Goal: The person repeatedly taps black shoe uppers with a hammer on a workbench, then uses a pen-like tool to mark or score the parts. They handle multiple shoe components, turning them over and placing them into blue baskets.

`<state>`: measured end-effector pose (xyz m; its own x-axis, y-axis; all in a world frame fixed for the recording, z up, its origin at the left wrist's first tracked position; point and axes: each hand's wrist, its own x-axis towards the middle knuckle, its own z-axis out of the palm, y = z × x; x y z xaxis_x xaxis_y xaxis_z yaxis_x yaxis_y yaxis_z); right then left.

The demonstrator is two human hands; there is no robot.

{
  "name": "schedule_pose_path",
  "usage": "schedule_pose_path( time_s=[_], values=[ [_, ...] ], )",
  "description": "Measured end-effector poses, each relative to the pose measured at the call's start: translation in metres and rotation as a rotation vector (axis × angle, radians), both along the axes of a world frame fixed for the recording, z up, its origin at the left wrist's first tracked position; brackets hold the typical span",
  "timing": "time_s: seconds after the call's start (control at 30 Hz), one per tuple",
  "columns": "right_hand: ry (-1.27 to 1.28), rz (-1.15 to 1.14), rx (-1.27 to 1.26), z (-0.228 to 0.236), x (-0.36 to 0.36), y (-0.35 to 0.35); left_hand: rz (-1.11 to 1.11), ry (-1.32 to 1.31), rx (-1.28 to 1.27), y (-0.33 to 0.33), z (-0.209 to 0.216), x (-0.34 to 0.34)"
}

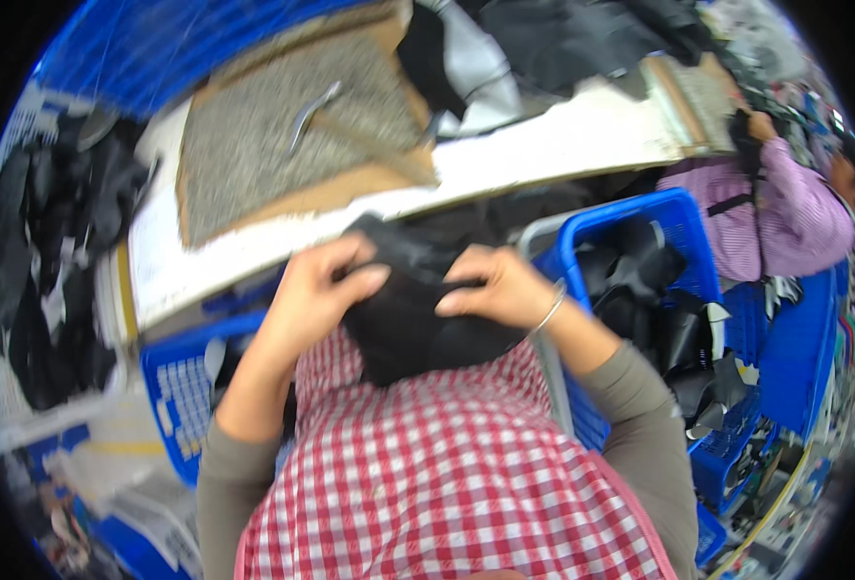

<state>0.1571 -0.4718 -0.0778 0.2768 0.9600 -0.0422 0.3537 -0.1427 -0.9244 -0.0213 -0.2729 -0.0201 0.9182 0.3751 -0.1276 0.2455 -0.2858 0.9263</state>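
A soft black piece of material (418,324), slightly blurred, hangs in front of my red-and-white checked apron (447,454). My left hand (323,290) pinches its upper left part between thumb and fingers. On the other side, my right hand (507,286), with a bangle at the wrist, grips its upper right edge, thumb and forefinger closed together. Whether the piece is one layer or several, I cannot tell. Beyond my hands, a hammer (369,147) with a wooden handle and curved metal head rests on a grey textured pad (244,155) on the white table (563,135).
A blue basket (567,237) with black pieces stands at my right, another blue basket (181,396) at my left. Black scraps fill a white crate (2,387) at far left. More black material (582,43) lies across the table. A co-worker's pink sleeve (790,188) shows at right.
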Motion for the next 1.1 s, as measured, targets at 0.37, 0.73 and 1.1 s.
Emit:
schedule_pose_path(
  time_s=[0.37, 0.73, 1.1],
  values=[
    [0.581, -0.428, 0.45, 0.054, 0.046, -0.037, -0.064, -0.577, 0.479, -0.057, 0.098, 0.08],
    [-0.477, -0.885, 0.643, 0.09, 0.109, -0.148, -0.359, -0.341, 0.147, -0.133, 0.103, 0.184],
    [0.602, -0.863, 0.736, 0.056, 0.173, -0.114, -0.02, -0.488, 0.67, -0.14, 0.061, 0.281]
  ],
)
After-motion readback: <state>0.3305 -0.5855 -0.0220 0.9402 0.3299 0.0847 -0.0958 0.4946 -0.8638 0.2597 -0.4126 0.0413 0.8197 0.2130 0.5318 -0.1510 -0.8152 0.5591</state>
